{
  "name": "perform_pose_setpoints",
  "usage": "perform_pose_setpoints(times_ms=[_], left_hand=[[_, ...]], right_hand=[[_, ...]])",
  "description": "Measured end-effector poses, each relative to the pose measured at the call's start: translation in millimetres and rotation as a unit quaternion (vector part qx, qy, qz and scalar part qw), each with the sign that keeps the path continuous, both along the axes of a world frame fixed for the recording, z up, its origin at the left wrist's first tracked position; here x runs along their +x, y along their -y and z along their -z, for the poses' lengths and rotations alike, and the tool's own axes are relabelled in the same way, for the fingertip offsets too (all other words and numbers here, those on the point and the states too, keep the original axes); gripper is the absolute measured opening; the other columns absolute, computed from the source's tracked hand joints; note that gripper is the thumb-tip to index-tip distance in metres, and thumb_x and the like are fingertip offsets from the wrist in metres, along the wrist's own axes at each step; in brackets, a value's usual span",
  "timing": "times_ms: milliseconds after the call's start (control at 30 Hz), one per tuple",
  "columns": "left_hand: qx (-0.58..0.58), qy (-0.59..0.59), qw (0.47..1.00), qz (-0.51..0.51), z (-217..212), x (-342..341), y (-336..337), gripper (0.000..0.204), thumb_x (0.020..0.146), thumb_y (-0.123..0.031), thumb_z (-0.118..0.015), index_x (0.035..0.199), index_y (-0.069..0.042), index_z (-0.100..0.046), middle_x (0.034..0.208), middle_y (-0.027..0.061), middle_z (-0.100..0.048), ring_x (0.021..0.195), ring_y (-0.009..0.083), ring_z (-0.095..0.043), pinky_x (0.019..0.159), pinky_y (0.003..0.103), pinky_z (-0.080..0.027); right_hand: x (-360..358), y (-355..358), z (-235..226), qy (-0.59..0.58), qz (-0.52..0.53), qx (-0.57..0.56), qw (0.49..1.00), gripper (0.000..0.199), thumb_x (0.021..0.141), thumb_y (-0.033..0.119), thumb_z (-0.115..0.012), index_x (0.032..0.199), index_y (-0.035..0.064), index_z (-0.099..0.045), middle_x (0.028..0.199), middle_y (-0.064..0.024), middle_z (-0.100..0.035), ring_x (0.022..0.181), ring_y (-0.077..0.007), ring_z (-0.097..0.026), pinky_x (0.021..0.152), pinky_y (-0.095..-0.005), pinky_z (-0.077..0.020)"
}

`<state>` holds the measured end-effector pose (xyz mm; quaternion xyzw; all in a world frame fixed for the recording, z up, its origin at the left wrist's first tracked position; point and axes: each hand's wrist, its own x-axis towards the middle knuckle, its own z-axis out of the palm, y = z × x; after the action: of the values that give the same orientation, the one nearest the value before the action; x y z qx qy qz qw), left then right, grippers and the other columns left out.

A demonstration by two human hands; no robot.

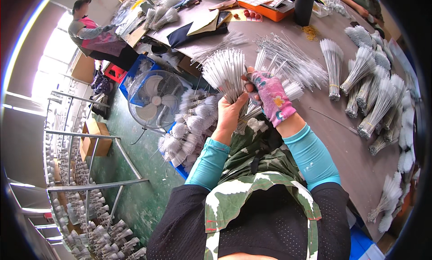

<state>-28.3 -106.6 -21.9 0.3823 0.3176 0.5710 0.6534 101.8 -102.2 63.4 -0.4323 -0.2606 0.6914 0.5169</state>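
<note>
My bare left hand (231, 116) is closed around the lower stems of a bundle of thin wire brushes (222, 71), whose white bristle ends fan out upward. My right hand (272, 95), in a pink flowered fingerless glove, is right beside the bundle. Its fingers are curled in toward the stems; what they pinch, if anything, is hidden. More loose brushes (294, 62) lie spread on the brown table (342, 147) beyond my hands. Some white brush ends show just behind the glove. A single brush (332, 119) lies apart to the right.
Tied brush bundles (333, 64) crowd the table's right side. Yellow rubber bands (310, 32), a black bottle (304, 8) and an orange box (265, 12) sit at the back. Left are a floor fan (156, 100), piled bundles (198, 116) and metal racks (96, 187). A person (92, 35) stands far left.
</note>
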Motion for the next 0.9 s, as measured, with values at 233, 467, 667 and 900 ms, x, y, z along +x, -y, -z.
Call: perform_pose_setpoints(times_ms=[233,467,667,900], left_hand=[[-0.024,-0.045,0.999,-0.013,2.3,-1.7,-0.9,0.01,0.086,-0.012,-0.064,0.09,-0.003,-0.065,0.083,-0.0019,-0.063,0.073,0.006,-0.056,0.066,0.021,-0.045],[-0.004,0.025,1.0,0.006,3.6,-3.1,-0.3,0.015,0.091,-0.015,-0.057,0.099,-0.003,-0.063,0.088,0.0,-0.062,0.076,0.0069,-0.056,0.067,0.022,-0.045],[-0.001,0.018,1.0,0.016,6.9,-8.2,-2.1,0.019,0.092,-0.015,-0.055,0.105,-0.003,-0.061,0.091,0.0,-0.062,0.077,0.0079,-0.057,0.067,0.023,-0.046],[0.009,0.001,1.0,0.019,1.7,-6.4,0.1,0.022,0.092,-0.014,-0.055,0.111,-0.003,-0.058,0.094,0.0011,-0.062,0.08,0.009,-0.057,0.071,0.025,-0.046]], right_hand=[[8.6,6.5,9.4,-0.073,-0.005,-0.003,0.997,0.027,0.091,0.031,-0.054,0.088,0.0046,-0.061,0.062,0.001,-0.052,0.043,-0.0042,-0.042,0.035,-0.0177,-0.0274],[6.1,3.5,2.2,-0.006,-0.035,-0.026,0.999,0.029,0.092,0.032,-0.052,0.091,0.0041,-0.06,0.064,0.0024,-0.052,0.045,-0.0042,-0.043,0.037,-0.0164,-0.0296],[-0.7,3.3,-0.7,-0.003,-0.02,-0.016,1.0,0.028,0.091,0.03,-0.054,0.09,0.0035,-0.061,0.062,0.0018,-0.052,0.044,-0.0041,-0.041,0.037,-0.0172,-0.0289],[-4.4,3.0,6.8,0.003,0.006,0.021,1.0,0.025,0.09,0.028,-0.057,0.088,0.004,-0.062,0.061,0.0017,-0.053,0.042,-0.0044,-0.041,0.037,-0.0177,-0.0295]])
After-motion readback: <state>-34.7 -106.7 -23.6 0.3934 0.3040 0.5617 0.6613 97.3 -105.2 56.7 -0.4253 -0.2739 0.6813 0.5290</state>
